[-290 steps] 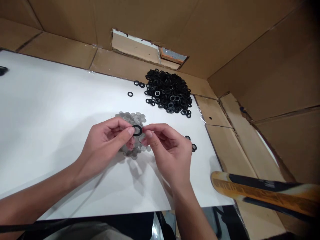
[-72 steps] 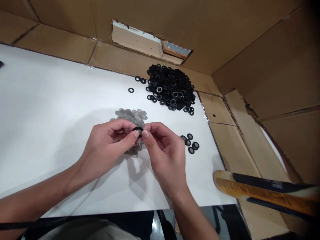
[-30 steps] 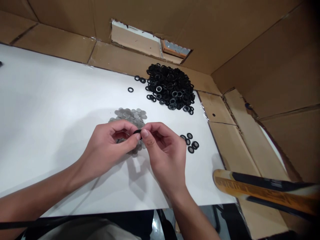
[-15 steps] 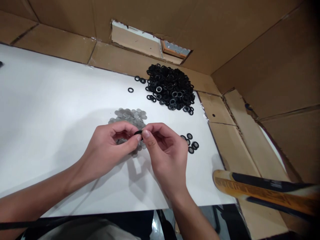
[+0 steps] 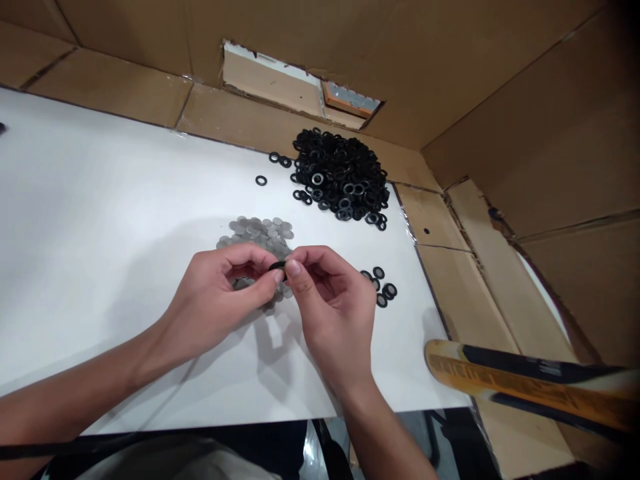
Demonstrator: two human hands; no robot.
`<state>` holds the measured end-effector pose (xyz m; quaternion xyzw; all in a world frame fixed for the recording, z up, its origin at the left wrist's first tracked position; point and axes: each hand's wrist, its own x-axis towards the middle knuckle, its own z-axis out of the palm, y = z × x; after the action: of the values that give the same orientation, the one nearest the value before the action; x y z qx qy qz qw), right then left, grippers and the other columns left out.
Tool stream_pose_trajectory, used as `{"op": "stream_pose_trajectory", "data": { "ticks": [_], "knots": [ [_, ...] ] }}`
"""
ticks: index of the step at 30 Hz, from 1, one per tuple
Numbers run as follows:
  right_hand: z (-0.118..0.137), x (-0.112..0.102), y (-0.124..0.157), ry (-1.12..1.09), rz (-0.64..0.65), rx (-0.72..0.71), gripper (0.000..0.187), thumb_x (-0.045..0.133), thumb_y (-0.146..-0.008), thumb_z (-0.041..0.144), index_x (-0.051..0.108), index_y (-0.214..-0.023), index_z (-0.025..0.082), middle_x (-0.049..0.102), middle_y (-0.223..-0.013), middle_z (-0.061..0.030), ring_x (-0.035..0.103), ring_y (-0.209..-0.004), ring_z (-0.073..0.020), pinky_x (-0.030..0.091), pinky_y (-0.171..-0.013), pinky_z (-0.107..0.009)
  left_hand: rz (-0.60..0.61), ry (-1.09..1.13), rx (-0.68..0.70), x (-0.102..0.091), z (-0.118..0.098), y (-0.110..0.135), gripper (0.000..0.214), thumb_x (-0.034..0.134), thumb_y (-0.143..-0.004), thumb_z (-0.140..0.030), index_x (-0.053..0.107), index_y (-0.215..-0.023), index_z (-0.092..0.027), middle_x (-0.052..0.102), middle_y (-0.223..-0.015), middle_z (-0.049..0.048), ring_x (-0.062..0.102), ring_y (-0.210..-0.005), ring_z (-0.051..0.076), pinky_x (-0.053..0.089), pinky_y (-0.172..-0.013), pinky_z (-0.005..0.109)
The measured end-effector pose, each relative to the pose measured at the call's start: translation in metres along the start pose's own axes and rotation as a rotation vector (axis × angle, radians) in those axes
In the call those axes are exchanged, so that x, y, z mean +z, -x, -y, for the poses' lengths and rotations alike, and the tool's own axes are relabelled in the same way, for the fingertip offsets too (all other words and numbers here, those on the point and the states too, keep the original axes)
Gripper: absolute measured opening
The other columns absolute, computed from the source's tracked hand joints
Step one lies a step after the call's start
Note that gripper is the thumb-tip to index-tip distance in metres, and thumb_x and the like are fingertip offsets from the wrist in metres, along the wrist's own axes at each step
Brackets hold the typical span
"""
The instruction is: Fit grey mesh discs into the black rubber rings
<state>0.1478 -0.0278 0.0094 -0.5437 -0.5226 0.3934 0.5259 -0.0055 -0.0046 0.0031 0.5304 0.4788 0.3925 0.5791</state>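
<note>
Left hand: yours (image 5: pixel 215 287) comes in from the left, thumb and index fingers pinching a black ring by its near-left edge.
Right hand: yours (image 5: pixel 334 307) meets it from the other side, thumb and index fingers pinching the same ring, your fingertips almost touching.
Black ring: the one you hold (image 5: pixel 277 266) is tilted nearly edge-on, so you cannot tell from here whether anything sits in its opening; it is above the grey discs.
Grey discs: a loose pile (image 5: pixel 255 229) lies on the desk (image 5: pixel 100 193) under and just beyond your fingers, partly covered by your hands.
Filled rings: just beside your right hand lies a small cluster of black rings with grey centres (image 5: pixel 379 273), some overlapping, part of it hidden by that hand.
Ring heap: a large mound of black rings (image 5: pixel 343 173) sits at the far edge, against the cardboard (image 5: pixel 475 73).
Stray ring: a single one (image 5: pixel 261 181) lies flat, left of the mound.
Yellow-and-dark tube: it (image 5: pixel 505 378) juts in at your right, well apart from the held ring.
</note>
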Motion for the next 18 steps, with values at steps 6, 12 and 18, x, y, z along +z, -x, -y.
{"op": "stream_pose_trajectory", "data": {
  "ticks": [6, 12, 18],
  "knots": [
    [0.0019, -0.0003, 0.0006, 0.012, 0.024, 0.004, 0.012, 0.07, -0.097, 0.025, 0.07, -0.086, 0.02, 0.072, -0.08, 0.0002, 0.068, -0.075, -0.0149, 0.056, -0.07, -0.027, -0.016, -0.001, 0.002, -0.0011, 0.0001, -0.0006, 0.011, 0.074, -0.092, -0.025, 0.075, -0.081, -0.023, 0.071, -0.076, -0.0043, 0.068, -0.071, 0.011, 0.058, -0.066, 0.019],
    [0.0007, 0.0007, 0.0013, 0.021, 0.012, 0.003, 0.012, 0.069, -0.098, 0.027, 0.068, -0.088, 0.02, 0.071, -0.081, -0.0002, 0.067, -0.076, -0.0151, 0.055, -0.069, -0.027, -0.007, 0.004, 0.008, 0.0003, -0.0006, -0.0016, 0.012, 0.074, -0.092, -0.023, 0.073, -0.08, -0.022, 0.069, -0.074, -0.0052, 0.066, -0.069, 0.01, 0.057, -0.065, 0.018],
    [0.0003, 0.001, 0.0011, 0.025, 0.021, -0.002, 0.012, 0.07, -0.097, 0.027, 0.069, -0.088, 0.02, 0.072, -0.083, -0.0007, 0.068, -0.077, -0.016, 0.055, -0.07, -0.028, -0.01, 0.002, 0.005, 0.0004, -0.0009, -0.0007, 0.011, 0.074, -0.092, -0.025, 0.074, -0.081, -0.022, 0.07, -0.076, -0.0039, 0.067, -0.071, 0.011, 0.057, -0.066, 0.019]
  ]
}}
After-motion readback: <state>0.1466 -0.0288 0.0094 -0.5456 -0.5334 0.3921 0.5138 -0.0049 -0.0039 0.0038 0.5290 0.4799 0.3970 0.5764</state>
